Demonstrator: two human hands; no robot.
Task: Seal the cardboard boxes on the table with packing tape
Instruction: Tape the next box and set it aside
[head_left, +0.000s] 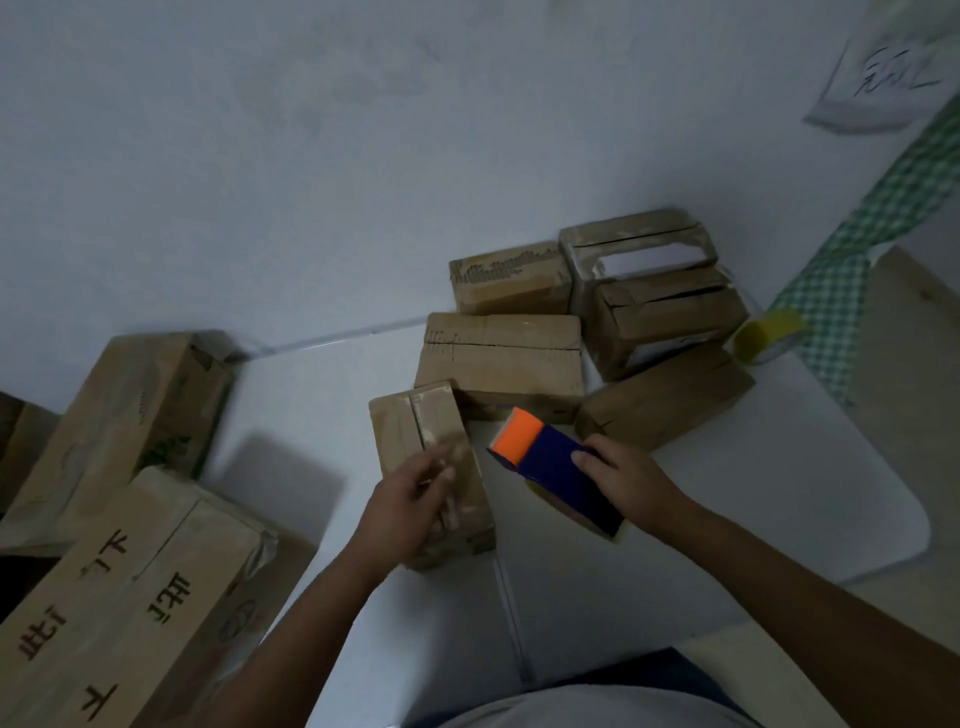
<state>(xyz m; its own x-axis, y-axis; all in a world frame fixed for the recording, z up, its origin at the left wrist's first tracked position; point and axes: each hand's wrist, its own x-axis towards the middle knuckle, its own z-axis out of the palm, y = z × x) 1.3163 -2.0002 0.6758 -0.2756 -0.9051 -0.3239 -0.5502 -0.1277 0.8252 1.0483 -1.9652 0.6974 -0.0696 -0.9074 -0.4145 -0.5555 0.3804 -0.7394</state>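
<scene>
Presently: left hand (415, 493) lies on top of a small cardboard box (431, 467), blurred, fingers curved over its taped seam, so whether it clasps or merely rests cannot be told; right hand (618, 478) grasps a tape dispenser (550, 467), dark blue body with an orange front end pointing away from the person, held just right of that box; both over a white table (779, 467); beyond the hands, a larger box (501, 358) touching the small one, another box (509, 278) behind it; right of the dispenser and farther off, a flat box (670, 400), two stacked boxes (654, 291) against the wall; beyond those to the right, a yellow tape roll (763, 338) beside a green checked cloth (852, 270); left of the left hand, two big printed cartons (130, 571).
</scene>
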